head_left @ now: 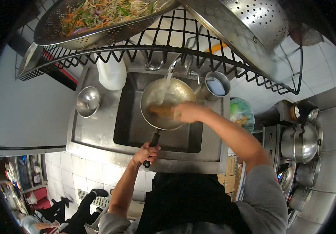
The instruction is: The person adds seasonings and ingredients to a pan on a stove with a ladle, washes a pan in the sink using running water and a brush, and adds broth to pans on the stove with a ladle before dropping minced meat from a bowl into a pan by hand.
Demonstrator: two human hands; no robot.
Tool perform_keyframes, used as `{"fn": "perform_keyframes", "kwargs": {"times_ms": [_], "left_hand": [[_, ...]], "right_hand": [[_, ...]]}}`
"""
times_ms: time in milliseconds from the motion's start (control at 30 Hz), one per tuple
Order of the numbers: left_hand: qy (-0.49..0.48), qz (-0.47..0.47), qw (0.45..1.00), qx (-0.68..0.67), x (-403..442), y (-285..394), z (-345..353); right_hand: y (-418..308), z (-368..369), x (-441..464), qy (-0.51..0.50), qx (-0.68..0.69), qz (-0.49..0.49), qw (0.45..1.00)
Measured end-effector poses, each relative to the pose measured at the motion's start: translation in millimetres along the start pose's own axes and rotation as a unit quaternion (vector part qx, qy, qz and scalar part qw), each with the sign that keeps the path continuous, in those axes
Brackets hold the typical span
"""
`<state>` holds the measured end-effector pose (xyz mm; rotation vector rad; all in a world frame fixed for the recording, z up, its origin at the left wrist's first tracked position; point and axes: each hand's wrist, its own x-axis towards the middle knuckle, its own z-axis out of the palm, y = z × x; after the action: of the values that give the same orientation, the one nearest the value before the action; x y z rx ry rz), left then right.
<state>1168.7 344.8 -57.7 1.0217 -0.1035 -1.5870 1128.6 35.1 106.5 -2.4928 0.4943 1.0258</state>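
Note:
My left hand point(145, 153) is wrapped round the black handle point(155, 139) of a metal frying pan point(182, 93), which is held over the sink basin point(133, 136). Water point(168, 82) runs from the faucet point(174, 64) into the pan. Over the pan's right side is my right hand point(190, 112), its fingers closed on a brown brush-like tool point(159, 110). Motion smears that tool, so its exact kind is unclear; its far end lies against or just above the pan's inside.
A rack point(175, 39) overhangs the sink, bearing a colander point(97, 41) of shredded vegetables. On the counter stand a white jug point(111, 74), a steel bowl point(88, 102) and a metal container point(222, 78) with a bluish thing inside. Pots point(298, 142) sit at right; people's legs point(84, 206) show lower left.

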Motion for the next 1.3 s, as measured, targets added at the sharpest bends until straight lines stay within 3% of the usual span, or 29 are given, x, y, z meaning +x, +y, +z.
{"fn": "perform_keyframes", "kwargs": {"times_ms": [33, 133, 167, 267, 300, 433, 533, 633, 700, 733, 767, 800, 867, 933, 967, 1100, 1200, 1300], "left_hand": [[-0.004, -0.001, 1.0, -0.01, -1.8, 1.3, 2.3], [-0.009, -0.007, 0.999, -0.043, -13.2, 0.4, 7.4], [-0.014, -0.016, 0.999, -0.049, -14.9, -2.7, 9.0], [-0.043, -0.031, 0.996, -0.077, -9.4, 9.1, 24.3], [-0.05, -0.033, 0.994, -0.092, -10.0, 12.8, 26.3], [-0.045, -0.028, 0.995, -0.09, -14.5, 7.5, 12.7], [-0.035, -0.028, 0.999, 0.0, -24.7, 16.6, 10.8], [0.032, 0.027, 0.996, 0.075, -49.2, 31.1, 8.7], [0.036, 0.106, 0.981, 0.156, -39.8, 18.9, -21.0], [0.034, 0.143, 0.969, 0.2, -34.1, 17.3, -31.0], [0.08, 0.14, 0.971, 0.176, -33.1, 24.6, -22.9], [0.092, 0.149, 0.967, 0.186, -35.9, 32.0, -19.0], [0.117, 0.165, 0.957, 0.208, -43.7, 41.8, -16.2], [0.162, 0.131, 0.952, 0.225, -48.4, 38.9, -17.4], [0.183, 0.116, 0.948, 0.235, -49.0, 38.0, -18.4], [0.185, 0.119, 0.922, 0.32, -39.1, 26.0, -39.5], [0.169, 0.111, 0.931, 0.304, -38.0, 30.2, -36.7], [0.148, 0.117, 0.959, 0.213, -43.6, 28.0, -19.3]], "right_hand": [[-10.9, -8.3, -21.0, -0.094, 0.053, -0.007, 0.994], [11.3, -44.9, -39.2, -0.046, -0.005, 0.023, 0.999], [5.3, -55.8, -38.7, 0.035, -0.076, 0.041, 0.996], [19.8, -10.3, 33.7, 0.143, -0.143, -0.007, 0.979], [11.3, 1.4, 25.4, 0.124, -0.069, -0.092, 0.986], [15.3, -3.1, -1.8, 0.087, -0.099, -0.315, 0.94], [4.5, -21.5, 25.0, 0.178, -0.184, -0.123, 0.959], [56.9, 9.0, 59.1, 0.232, -0.167, -0.006, 0.958], [55.6, 50.0, 44.4, 0.124, -0.081, -0.037, 0.988], [66.8, 84.5, 62.0, 0.113, -0.051, -0.161, 0.979], [12.3, 54.0, 1.3, -0.038, 0.168, 0.0, 0.985], [18.3, 71.5, 12.7, -0.126, 0.31, -0.054, 0.941], [27.0, 76.1, 26.9, -0.101, 0.312, -0.052, 0.943], [52.5, 70.3, 70.1, 0.034, 0.065, -0.083, 0.994], [52.7, 78.0, 78.4, 0.238, -0.009, -0.014, 0.971], [28.5, 112.7, 73.8, 0.103, 0.061, -0.173, 0.978], [32.3, 119.0, 70.2, 0.18, 0.127, -0.191, 0.957], [18.9, 102.1, 70.9, 0.122, 0.083, 0.002, 0.989]]}}
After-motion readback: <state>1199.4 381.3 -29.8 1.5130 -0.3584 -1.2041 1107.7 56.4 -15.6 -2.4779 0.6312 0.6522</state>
